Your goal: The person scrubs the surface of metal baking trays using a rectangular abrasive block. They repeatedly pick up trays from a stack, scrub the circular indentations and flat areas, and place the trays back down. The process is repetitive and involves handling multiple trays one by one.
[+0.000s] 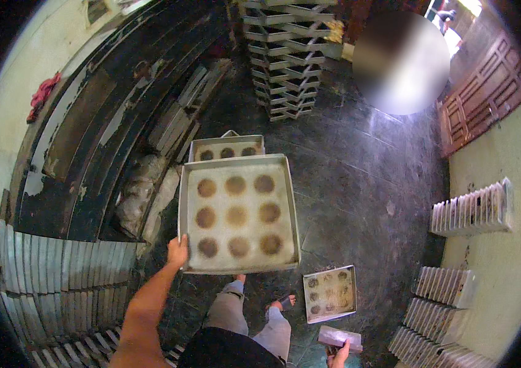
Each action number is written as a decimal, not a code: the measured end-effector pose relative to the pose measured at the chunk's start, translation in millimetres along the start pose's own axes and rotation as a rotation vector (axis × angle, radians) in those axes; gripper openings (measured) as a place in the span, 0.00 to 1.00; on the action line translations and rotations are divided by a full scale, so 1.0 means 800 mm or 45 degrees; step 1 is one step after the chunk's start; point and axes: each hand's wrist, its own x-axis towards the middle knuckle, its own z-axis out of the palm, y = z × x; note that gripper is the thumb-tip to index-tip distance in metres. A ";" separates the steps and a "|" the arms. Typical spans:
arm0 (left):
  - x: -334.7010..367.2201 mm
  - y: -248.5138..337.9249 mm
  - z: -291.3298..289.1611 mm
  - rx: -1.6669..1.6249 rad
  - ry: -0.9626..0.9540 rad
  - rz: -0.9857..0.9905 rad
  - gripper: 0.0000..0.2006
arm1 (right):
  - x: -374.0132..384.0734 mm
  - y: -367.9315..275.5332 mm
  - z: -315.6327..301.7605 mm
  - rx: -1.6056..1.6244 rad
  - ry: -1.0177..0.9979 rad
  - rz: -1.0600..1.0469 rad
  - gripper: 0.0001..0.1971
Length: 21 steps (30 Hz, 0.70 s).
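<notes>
My left hand (177,251) is closed on the left edge of a square, shallow baking tray (237,200), holding it up in front of me. Its pale base carries rows of brown round stains. Low at the right, my right hand (339,356) grips a pale, flat-sided rectangular block (340,338); what the block is made of I cannot tell. On the floor beside my right foot lies a smaller-looking stained tray (329,293), with crumbs around it. Just past the held tray, another stained tray (228,147) shows only in part.
Tall crisscrossed stacks of trays (285,61) stand ahead. More trays (64,264) are packed in rows at the left, below dark boards (82,129). Along the right wall are further rows of trays (472,208) and a wooden door (487,92). The floor (383,184) is dark.
</notes>
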 end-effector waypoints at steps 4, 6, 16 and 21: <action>0.083 0.026 0.084 0.019 0.302 -0.318 0.28 | -0.057 0.019 0.089 -0.455 0.076 0.062 0.31; 0.128 0.030 0.122 -0.021 0.338 -0.393 0.27 | -0.096 0.037 0.162 -0.454 -0.014 0.050 0.31; 0.256 0.027 0.212 -0.047 0.332 -0.618 0.27 | -0.255 0.076 0.344 -0.443 -0.154 0.111 0.36; 0.269 -0.028 0.224 0.020 0.036 -0.228 0.24 | -0.251 0.123 0.299 -0.342 0.018 0.238 0.33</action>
